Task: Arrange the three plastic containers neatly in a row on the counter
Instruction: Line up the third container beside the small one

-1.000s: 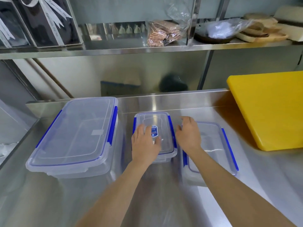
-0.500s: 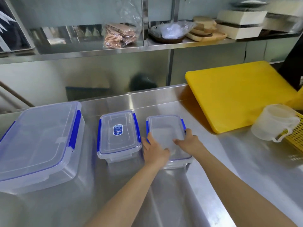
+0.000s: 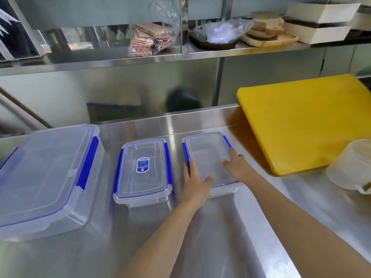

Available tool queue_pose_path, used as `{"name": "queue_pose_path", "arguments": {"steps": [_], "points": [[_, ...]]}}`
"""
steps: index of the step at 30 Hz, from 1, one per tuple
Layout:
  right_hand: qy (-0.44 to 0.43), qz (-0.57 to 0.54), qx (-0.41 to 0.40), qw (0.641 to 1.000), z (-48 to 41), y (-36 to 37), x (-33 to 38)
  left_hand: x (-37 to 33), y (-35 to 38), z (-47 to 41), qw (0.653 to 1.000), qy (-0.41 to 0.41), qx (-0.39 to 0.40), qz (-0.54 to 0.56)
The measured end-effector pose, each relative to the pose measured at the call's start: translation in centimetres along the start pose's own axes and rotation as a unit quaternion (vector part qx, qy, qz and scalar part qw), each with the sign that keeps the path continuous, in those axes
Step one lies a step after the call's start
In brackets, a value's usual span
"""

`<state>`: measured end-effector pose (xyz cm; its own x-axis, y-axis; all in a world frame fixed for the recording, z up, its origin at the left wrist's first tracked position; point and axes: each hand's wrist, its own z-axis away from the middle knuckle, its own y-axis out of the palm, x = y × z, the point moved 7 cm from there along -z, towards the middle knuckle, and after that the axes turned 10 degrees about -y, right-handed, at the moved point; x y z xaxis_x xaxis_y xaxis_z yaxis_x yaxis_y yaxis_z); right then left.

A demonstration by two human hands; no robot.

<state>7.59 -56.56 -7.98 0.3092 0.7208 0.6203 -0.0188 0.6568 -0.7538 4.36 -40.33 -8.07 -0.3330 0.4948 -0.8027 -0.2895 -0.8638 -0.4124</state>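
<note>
Three clear plastic containers with blue clips stand side by side on the steel counter (image 3: 210,237). The large container (image 3: 44,173) is at the left. The small labelled container (image 3: 143,169) is in the middle. The right container (image 3: 206,153) is lidded and lies under both hands. My left hand (image 3: 195,182) clasps its near left corner, thumb on the lid. My right hand (image 3: 235,166) presses flat on the lid's right side, fingers spread.
A yellow cutting board (image 3: 307,121) leans at the right, close to the right container. A white measuring jug (image 3: 351,165) sits at the far right edge. A steel shelf (image 3: 180,55) above holds packets, bowls and boxes.
Both hands left the middle container and went to the right container, which now sits straighter and farther back, in line with the other two. The view shifted right.
</note>
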Motion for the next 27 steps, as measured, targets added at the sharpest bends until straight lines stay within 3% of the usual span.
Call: {"name": "queue_pose_path", "arguments": {"steps": [10, 15, 17, 22, 27], "points": [[-0.019, -0.006, -0.017, 1.0, -1.3, -0.1, -0.5, -0.5, -0.2, -0.5, 0.999, 0.005, -0.033, -0.01], [-0.071, -0.004, -0.221, 0.973, 1.8, -3.2, -0.1, 0.4, -1.4, 0.6, 0.987, -0.012, -0.109, 0.118], [-0.111, -0.037, -0.261, 0.958, 3.1, -3.7, -0.1, 1.0, -1.2, 0.9, 0.983, -0.021, -0.114, 0.14], [-0.207, -0.018, -0.192, 0.959, 3.5, -1.5, -0.5, 0.6, -0.3, 1.1, 0.989, 0.005, -0.108, 0.102], [-0.228, 0.042, -0.097, 0.968, 2.1, -0.8, -0.6, -0.4, -0.7, -0.4, 0.993, 0.031, -0.104, 0.052]]}}
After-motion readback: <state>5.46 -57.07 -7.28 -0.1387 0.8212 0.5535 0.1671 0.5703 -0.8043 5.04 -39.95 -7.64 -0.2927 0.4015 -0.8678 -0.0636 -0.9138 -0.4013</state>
